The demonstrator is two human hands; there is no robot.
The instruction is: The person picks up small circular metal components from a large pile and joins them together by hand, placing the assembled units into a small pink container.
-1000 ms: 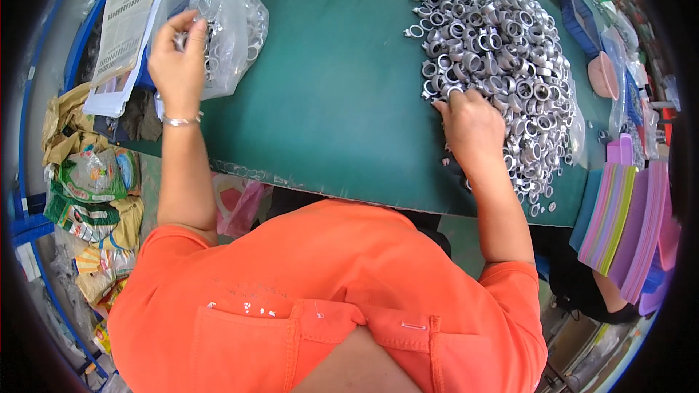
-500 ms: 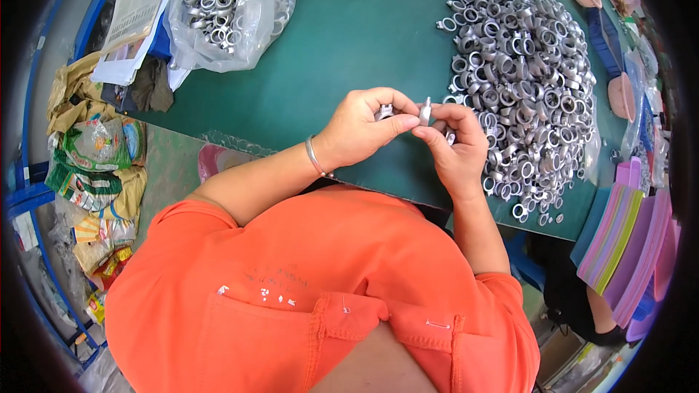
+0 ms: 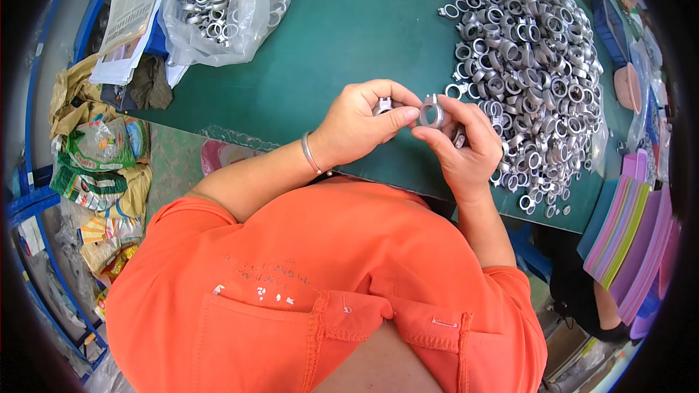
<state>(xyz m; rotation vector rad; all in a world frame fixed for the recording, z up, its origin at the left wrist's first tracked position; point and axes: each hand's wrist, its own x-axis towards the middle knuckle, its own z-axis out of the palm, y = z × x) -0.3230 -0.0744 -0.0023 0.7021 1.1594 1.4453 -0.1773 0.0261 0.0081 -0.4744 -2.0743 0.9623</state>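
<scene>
Over the near edge of the green table, my right hand point(image 3: 470, 142) pinches a grey metal ring point(image 3: 432, 113) between thumb and fingers. Its round hole faces up toward me, with small lugs on its far side. Another metal piece point(image 3: 459, 137) is tucked in the right palm, partly hidden by the fingers. My left hand point(image 3: 364, 120) is closed around a second metal ring point(image 3: 383, 105), which shows between thumb and curled forefinger. The left fingertips are at the left side of the pinched ring; whether they touch it I cannot tell.
A big pile of similar metal rings point(image 3: 531, 65) covers the right of the green table point(image 3: 349, 22). At the far left stands a clear plastic bag point(image 3: 251, 36) of rings beside papers point(image 3: 135, 14). Pink baskets point(image 3: 626, 89) and coloured foam sheets point(image 3: 619, 233) are at the right.
The ring between my hands has turned from edge-on to showing its open hole. My right hand has shifted slightly right and away from the left fingertips.
</scene>
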